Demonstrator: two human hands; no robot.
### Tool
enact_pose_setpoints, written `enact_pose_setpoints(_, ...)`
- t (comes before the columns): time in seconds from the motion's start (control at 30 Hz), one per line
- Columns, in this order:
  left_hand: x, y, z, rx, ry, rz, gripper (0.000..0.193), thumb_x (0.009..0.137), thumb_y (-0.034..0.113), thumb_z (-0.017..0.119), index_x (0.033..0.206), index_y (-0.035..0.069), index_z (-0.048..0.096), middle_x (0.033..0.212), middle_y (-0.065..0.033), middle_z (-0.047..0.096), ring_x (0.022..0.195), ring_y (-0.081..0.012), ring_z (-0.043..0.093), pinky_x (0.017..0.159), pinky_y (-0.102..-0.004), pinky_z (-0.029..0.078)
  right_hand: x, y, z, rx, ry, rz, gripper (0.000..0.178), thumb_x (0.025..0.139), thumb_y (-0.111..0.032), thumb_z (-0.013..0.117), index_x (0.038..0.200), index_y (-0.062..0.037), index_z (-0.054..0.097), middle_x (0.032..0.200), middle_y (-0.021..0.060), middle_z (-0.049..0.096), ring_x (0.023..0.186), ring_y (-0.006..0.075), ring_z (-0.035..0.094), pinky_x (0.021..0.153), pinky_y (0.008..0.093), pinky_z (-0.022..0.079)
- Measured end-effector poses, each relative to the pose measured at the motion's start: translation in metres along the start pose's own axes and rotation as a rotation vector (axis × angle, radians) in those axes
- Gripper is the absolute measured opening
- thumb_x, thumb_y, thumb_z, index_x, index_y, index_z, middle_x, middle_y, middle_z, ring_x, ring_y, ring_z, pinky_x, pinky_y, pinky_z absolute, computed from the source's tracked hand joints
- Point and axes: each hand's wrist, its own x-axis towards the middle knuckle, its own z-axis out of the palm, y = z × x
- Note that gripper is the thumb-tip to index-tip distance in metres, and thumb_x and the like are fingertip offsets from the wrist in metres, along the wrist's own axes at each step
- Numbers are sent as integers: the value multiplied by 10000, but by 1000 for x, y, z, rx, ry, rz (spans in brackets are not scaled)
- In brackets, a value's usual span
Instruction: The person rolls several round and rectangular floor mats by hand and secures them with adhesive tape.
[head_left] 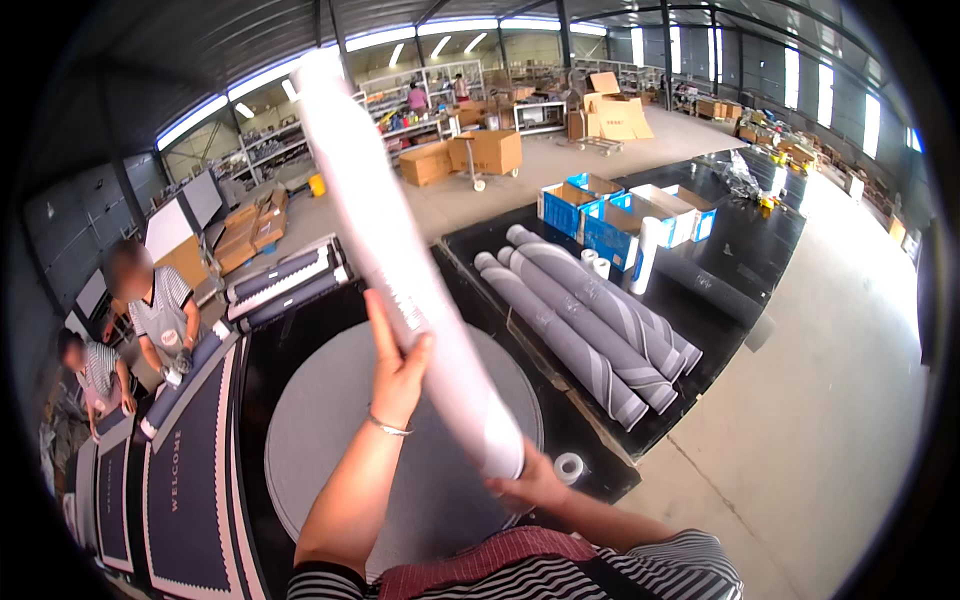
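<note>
Steel columns and a dark metal roof frame a wide workshop hall, where shelving and brown cardboard boxes (487,152) line the background beyond a concrete floor (745,400). You stand over a black-topped table (265,370), a long, pale, glossy roll (385,235) slanting up in front of you from lower right to upper left, its far end washed out by glare and blur. Your right hand (532,485) is closed around the roll's lower end, some of the fingers hidden; your left hand (397,365), half open with thumb and fingers spread, lies against its side near the middle.

Below the roll, a large round grey mat (335,425) covers much of the table, partly blocked from view by the roll and your forearms. Just beyond your right hand sits a small white ring-shaped roll (568,468). On a second black-topped table (755,215) to the right, several grey rolls with pale curving stripes (570,330) lie side by side, near open blue-and-white cartons (610,235) and an upright white tube (646,255). To your left, two co-workers in striped shirts (160,305) bend over dark mats with pale toothed borders (190,500), one with a gloved hand beside a dark rolled mat (190,378).
</note>
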Motion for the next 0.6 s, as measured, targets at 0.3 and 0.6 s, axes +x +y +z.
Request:
enact_pose_setpoints(0.3,-158,-38,-69,336,-312,-693,762,932,133,681,1561,99,252,1465,-221,453,1275,-276,542,990,-399,500,44,-35,-171,-688,506,29,876,652,-268,846,1422,-93,467,1125,248,676,1054,393,662,917,423,526)
enact_pose_setpoints(0.6,-368,-41,-207,726,198,-941,611,855,170,720,1397,-11,500,1280,-233,610,1153,-318,616,958,-389,504,110,83,-269,-1284,538,236,815,638,-304,824,1359,-63,530,1053,227,688,1009,382,658,903,457,524)
